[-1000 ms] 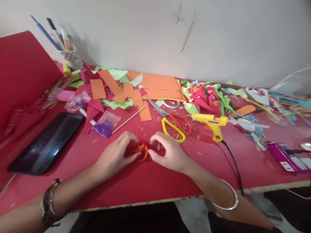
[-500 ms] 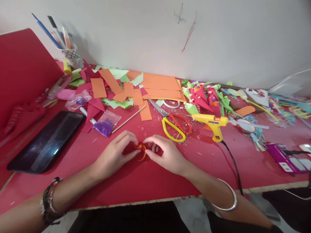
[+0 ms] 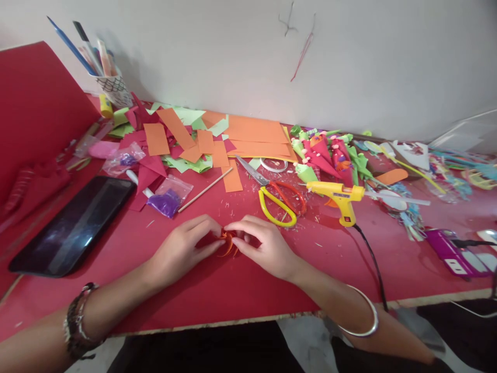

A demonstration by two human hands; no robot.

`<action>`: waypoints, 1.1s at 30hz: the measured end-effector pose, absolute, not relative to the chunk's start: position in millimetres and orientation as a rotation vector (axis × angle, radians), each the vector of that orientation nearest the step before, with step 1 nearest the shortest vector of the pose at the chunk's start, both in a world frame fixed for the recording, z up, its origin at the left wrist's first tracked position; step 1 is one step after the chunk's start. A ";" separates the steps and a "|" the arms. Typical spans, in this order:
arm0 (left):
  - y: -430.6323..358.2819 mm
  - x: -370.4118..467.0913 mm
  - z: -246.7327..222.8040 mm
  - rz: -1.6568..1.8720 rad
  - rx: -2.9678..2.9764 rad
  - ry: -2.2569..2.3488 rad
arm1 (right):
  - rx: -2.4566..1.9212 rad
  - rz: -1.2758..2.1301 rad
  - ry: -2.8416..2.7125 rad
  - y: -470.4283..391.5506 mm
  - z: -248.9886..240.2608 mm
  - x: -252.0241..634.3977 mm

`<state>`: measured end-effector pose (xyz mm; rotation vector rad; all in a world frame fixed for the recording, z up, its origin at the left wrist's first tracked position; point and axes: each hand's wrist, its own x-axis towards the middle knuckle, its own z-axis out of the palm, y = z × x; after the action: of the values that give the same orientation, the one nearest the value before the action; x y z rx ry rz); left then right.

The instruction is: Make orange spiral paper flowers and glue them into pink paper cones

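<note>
A small orange paper flower with thin curled strips (image 3: 228, 244) is held between my two hands, low over the red table. My left hand (image 3: 190, 241) pinches it from the left, thumb and fingers closed on its edge. From the other side my right hand (image 3: 264, 243) has thumb and forefinger at the strips, its other fingers curled in. Fingertips cover part of the flower. Just beyond lie scissors (image 3: 277, 209) with one yellow and one red handle, and a thin wooden stick (image 3: 205, 189).
A yellow glue gun (image 3: 341, 197) stands right, its black cord running to the table's front edge. Paper scraps (image 3: 157, 140), orange sheets (image 3: 256, 129) and finished paper cones (image 3: 322, 153) line the back. A black phone (image 3: 73, 225) and a bag of purple beads (image 3: 166, 202) lie left.
My fingers have shifted slightly around the flower, the right forefinger reaching further over its top. The curled strips now hang a little differently. The rest stays in place.
</note>
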<state>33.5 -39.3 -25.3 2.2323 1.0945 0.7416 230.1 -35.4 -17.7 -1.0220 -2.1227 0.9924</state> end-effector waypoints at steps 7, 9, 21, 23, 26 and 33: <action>-39.5 34.4 -22.1 0.745 2.301 1.129 | -1.000 0.980 -2.101 -33.7 -17.3 229.9; -38.8 34.1 -23.2 0.750 2.360 1.149 | -1.006 0.995 -2.095 -33.7 -17.9 229.9; -39.1 32.6 -26.9 0.767 2.556 1.192 | -0.991 0.966 -2.117 -35.0 -17.2 228.1; -38.6 33.1 -26.8 0.767 2.562 1.199 | -0.995 0.984 -2.121 -35.0 -17.2 228.0; -38.0 33.1 -27.7 0.761 2.565 1.207 | -0.989 1.010 -2.124 -34.7 -17.3 228.4; -37.6 31.7 -28.4 0.788 2.603 1.171 | -0.979 1.037 -2.130 -33.8 -17.4 228.9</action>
<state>31.7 -37.6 -28.4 2.6027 1.1711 0.7884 228.9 -33.8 -17.4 -0.9787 -2.1295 1.0371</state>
